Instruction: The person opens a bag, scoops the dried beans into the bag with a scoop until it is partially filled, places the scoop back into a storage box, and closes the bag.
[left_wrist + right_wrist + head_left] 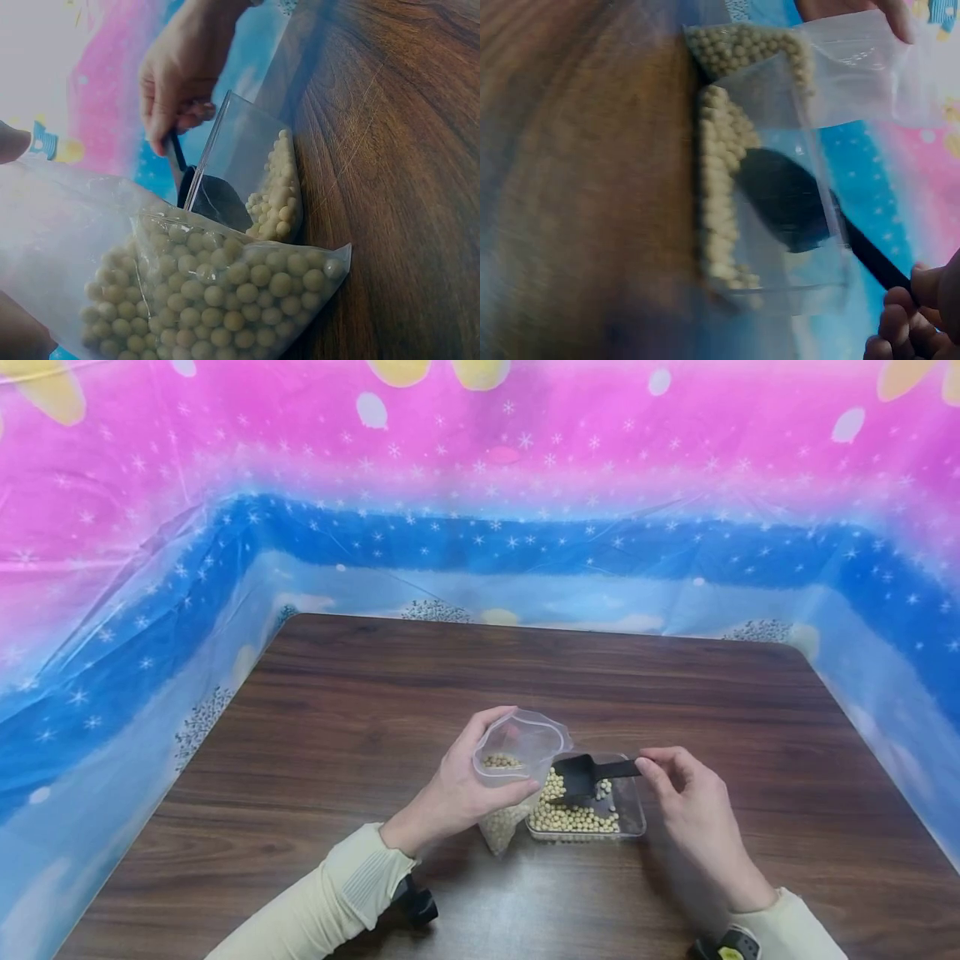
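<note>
My left hand (468, 777) holds a clear plastic bag (528, 735) by its upper part, with its mouth spread wide. Pale round beads (217, 300) fill the lower part of the bag, whose bottom corner is at the tabletop. Right beside it stands a clear rectangular container (637, 822) with more of the same beads spread over its floor. My right hand (693, 806) pinches the handle of a black scoop (577, 777). The scoop's head is down inside the container, tilted among the beads; how much it carries is hidden.
The dark wood-grain table (360, 693) extends around the container and bag. A colourful snowflake-print cloth (480, 535) hangs behind the table and along both sides. Dark wrist devices (416, 906) sit under the sleeves.
</note>
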`<action>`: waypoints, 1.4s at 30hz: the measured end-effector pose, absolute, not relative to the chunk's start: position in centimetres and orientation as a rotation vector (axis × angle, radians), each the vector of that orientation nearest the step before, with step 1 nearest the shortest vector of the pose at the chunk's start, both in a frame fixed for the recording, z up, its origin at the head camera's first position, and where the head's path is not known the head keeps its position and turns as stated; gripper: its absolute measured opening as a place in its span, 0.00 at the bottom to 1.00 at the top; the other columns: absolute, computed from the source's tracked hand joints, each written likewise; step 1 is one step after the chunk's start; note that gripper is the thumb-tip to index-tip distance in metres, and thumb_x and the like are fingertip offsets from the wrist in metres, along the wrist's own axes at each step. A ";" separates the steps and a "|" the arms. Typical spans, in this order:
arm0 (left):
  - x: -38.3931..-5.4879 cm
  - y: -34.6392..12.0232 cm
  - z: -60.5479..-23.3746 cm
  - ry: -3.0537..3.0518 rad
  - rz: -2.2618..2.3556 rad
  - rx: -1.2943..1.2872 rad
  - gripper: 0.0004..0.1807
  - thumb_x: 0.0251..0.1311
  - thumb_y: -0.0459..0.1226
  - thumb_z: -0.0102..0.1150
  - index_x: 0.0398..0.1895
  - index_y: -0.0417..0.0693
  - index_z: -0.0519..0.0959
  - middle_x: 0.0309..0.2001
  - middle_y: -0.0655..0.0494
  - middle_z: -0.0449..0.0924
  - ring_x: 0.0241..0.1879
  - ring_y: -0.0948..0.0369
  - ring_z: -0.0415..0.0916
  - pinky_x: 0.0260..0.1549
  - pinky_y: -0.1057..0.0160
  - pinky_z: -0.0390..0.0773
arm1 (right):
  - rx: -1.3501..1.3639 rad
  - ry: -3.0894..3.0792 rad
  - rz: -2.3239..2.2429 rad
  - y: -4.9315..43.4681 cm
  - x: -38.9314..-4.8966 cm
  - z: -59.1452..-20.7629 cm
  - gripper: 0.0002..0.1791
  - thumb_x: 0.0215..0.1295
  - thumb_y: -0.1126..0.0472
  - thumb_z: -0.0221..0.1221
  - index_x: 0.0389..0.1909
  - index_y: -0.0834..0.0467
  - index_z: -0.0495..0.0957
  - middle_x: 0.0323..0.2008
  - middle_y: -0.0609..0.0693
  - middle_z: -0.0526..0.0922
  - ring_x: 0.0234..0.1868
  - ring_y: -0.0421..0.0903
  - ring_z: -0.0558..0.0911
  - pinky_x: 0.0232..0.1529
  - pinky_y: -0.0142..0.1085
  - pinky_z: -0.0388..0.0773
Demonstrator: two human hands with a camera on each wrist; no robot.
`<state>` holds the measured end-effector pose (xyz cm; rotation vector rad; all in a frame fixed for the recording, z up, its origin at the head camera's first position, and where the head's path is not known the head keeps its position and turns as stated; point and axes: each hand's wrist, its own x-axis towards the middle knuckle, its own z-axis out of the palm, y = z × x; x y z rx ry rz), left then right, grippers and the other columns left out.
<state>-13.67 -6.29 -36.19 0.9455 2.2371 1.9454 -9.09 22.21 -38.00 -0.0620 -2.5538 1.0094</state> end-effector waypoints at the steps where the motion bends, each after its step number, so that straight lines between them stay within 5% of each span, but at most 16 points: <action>1: -13.7 -6.3 -36.2 2.236 1.944 0.948 0.42 0.49 0.36 0.74 0.68 0.54 0.63 0.56 0.51 0.72 0.54 0.52 0.72 0.53 0.43 0.73 | -0.070 -2.567 1.049 22.3 -9.1 -38.3 0.13 0.69 0.51 0.59 0.44 0.56 0.82 0.26 0.47 0.80 0.26 0.41 0.73 0.26 0.29 0.67; 9: -13.7 -6.2 -36.1 2.236 1.945 0.939 0.43 0.48 0.36 0.75 0.68 0.57 0.63 0.56 0.53 0.72 0.54 0.53 0.72 0.52 0.45 0.74 | -0.227 -2.621 1.409 22.7 -9.7 -39.8 0.18 0.72 0.51 0.55 0.49 0.61 0.80 0.36 0.55 0.84 0.33 0.40 0.78 0.32 0.28 0.74; 21: -13.8 -6.3 -36.4 2.219 1.962 0.935 0.42 0.49 0.36 0.74 0.67 0.55 0.63 0.56 0.51 0.72 0.54 0.51 0.72 0.53 0.44 0.73 | -0.444 -2.419 1.892 24.3 -11.1 -40.0 0.20 0.75 0.58 0.51 0.57 0.70 0.72 0.29 0.47 0.76 0.28 0.37 0.74 0.29 0.29 0.74; 27: -13.7 -6.4 -36.4 2.224 1.952 0.908 0.42 0.49 0.36 0.74 0.67 0.55 0.63 0.56 0.51 0.71 0.54 0.52 0.71 0.53 0.44 0.73 | -0.398 -2.251 2.143 25.5 -11.0 -39.9 0.22 0.75 0.56 0.49 0.57 0.72 0.67 0.29 0.45 0.72 0.28 0.37 0.71 0.30 0.28 0.72; 36: -13.7 -6.4 -36.3 2.214 1.959 0.928 0.42 0.50 0.36 0.74 0.68 0.55 0.63 0.56 0.51 0.72 0.53 0.52 0.72 0.51 0.45 0.75 | -0.212 -1.739 2.505 26.8 -10.2 -36.6 0.09 0.70 0.58 0.56 0.41 0.59 0.79 0.31 0.47 0.73 0.30 0.38 0.72 0.30 0.27 0.72; 42: -13.7 -6.3 -36.3 2.211 1.962 0.944 0.42 0.50 0.36 0.74 0.68 0.56 0.63 0.56 0.52 0.72 0.53 0.52 0.73 0.51 0.44 0.74 | -0.047 -1.576 2.534 26.7 -9.6 -33.4 0.10 0.68 0.61 0.58 0.44 0.63 0.79 0.32 0.49 0.73 0.31 0.40 0.74 0.31 0.29 0.74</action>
